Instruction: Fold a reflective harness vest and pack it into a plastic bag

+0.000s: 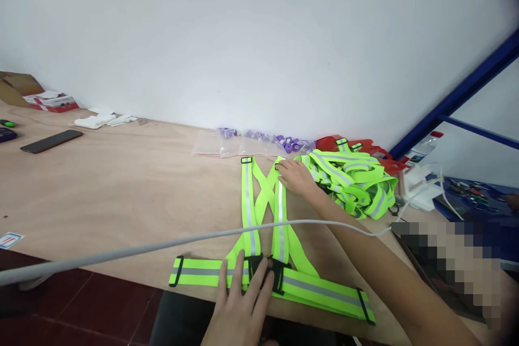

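Note:
A fluorescent yellow-green reflective vest [247,194] made of elastic straps with grey stripes lies spread on the table, its shoulder straps pointing away from me. Black sliders sit on the straps, and a black buckle joins the waist belt [324,291] in the middle. My left hand [241,308] rests over the belt and buckle with its fingers spread, partly covering them. At the far end of the right shoulder strap, the fingers of my right hand [298,175] are bent onto the strap by its slider. The thumb's contact there is hard to make out.
A tangled pile of similar reflective vests [357,178] lies right of my right hand. Clear bags with purple pieces [287,143] are by the wall. A white cable [182,240] crosses in front of the vest. A phone [52,141] and a box [51,101] lie left.

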Action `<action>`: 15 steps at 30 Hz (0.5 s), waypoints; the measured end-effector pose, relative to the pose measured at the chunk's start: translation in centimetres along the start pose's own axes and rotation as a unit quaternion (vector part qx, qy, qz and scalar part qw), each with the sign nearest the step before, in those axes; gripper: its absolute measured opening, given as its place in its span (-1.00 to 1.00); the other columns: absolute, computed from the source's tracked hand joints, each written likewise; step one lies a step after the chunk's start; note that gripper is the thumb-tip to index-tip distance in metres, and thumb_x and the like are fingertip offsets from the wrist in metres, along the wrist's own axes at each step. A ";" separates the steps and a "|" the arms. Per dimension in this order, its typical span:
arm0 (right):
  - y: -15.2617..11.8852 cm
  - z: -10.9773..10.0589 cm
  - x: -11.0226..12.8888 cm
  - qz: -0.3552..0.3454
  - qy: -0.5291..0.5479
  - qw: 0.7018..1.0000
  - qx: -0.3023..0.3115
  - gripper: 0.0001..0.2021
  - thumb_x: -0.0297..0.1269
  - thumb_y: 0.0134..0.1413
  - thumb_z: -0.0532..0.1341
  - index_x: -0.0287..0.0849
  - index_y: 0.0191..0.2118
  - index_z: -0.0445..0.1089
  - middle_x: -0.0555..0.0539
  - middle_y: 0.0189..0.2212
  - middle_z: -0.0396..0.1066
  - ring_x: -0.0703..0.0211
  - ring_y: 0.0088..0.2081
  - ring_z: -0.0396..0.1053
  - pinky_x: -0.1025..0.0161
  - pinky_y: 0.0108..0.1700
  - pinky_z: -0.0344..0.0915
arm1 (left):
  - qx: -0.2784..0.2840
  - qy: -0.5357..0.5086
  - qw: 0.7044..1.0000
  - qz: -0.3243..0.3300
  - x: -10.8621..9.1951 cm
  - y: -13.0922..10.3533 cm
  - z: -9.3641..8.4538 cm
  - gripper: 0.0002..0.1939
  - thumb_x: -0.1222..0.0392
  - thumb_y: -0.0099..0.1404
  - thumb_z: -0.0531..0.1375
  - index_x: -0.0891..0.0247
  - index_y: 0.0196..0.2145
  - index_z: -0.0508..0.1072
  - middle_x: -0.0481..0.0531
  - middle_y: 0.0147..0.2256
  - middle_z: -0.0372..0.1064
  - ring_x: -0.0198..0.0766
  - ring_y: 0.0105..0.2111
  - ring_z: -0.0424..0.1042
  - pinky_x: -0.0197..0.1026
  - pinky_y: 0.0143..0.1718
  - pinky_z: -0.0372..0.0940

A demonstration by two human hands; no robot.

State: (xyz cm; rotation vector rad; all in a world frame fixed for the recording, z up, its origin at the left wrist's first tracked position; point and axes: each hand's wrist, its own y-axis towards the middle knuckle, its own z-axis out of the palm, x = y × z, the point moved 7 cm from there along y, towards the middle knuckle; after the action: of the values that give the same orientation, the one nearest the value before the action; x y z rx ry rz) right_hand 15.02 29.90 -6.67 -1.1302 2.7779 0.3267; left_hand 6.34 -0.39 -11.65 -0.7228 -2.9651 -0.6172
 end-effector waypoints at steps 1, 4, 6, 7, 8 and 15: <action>0.5 0.2 -0.6 0.010 -0.002 1.000 0.006 -0.70 -0.41 0.24 0.19 -0.27 0.06 0.43 -0.32 0.08 0.43 -0.20 0.13 0.33 -0.03 0.13 0.22 | -0.015 0.018 1.000 0.002 0.0 0.0 -0.1 -0.22 -0.31 0.30 0.17 0.15 0.33 0.29 0.00 0.42 -0.01 0.42 0.36 -0.08 0.43 0.35 -0.40; 1.9 0.9 -2.1 0.043 -0.006 0.999 0.027 -0.74 -0.43 0.22 0.20 -0.25 0.01 0.45 -0.31 0.01 0.45 -0.15 0.07 0.38 0.06 0.03 0.29 | -0.056 0.064 0.996 -0.003 0.2 0.0 -0.5 -0.40 -0.14 0.34 0.21 0.09 0.27 0.37 -0.07 0.42 -0.02 0.36 0.42 -0.35 0.40 0.36 -0.54; 2.6 1.3 -2.8 0.069 -0.002 0.997 0.034 -0.75 -0.40 0.22 0.21 -0.25 0.01 0.44 -0.31 0.00 0.45 -0.14 0.04 0.40 0.11 -0.02 0.31 | -0.072 0.076 0.994 -0.003 0.2 0.0 -0.4 -0.46 -0.06 0.36 0.22 0.05 0.25 0.40 -0.10 0.41 0.00 0.33 0.43 -0.41 0.38 0.37 -0.54; 2.8 1.5 -3.2 0.082 0.002 0.996 0.037 -0.74 -0.38 0.22 0.23 -0.26 0.01 0.44 -0.31 -0.01 0.45 -0.14 0.04 0.41 0.12 -0.04 0.32 | -0.076 0.078 0.994 -0.003 0.1 0.0 -0.2 -0.48 -0.04 0.36 0.22 0.04 0.24 0.41 -0.11 0.41 0.01 0.32 0.43 -0.42 0.38 0.38 -0.53; 3.0 1.6 -3.5 0.092 0.007 0.995 0.039 -0.74 -0.37 0.22 0.24 -0.26 0.02 0.44 -0.31 -0.01 0.45 -0.14 0.04 0.41 0.13 -0.05 0.33 | -0.080 0.077 0.994 -0.007 -0.1 -0.1 0.0 -0.49 -0.03 0.36 0.22 0.02 0.24 0.41 -0.13 0.40 0.03 0.32 0.43 -0.41 0.39 0.38 -0.53; 3.4 0.8 -4.2 0.107 0.056 0.992 0.032 -0.72 -0.39 0.20 0.21 -0.28 0.02 0.45 -0.32 -0.01 0.43 -0.13 0.01 0.42 0.13 -0.03 0.33 | -0.032 -0.012 0.992 -0.124 -0.7 -0.9 2.5 -0.50 0.03 0.37 0.26 -0.12 0.25 0.39 -0.11 0.32 0.21 0.33 0.33 0.09 0.46 0.36 -0.17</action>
State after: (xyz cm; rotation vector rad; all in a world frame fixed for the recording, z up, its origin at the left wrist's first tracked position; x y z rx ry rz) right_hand 15.68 35.32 -6.13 -0.8629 2.9921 0.1969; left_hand 6.72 -0.46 -14.32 -0.3684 -3.0959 -0.7230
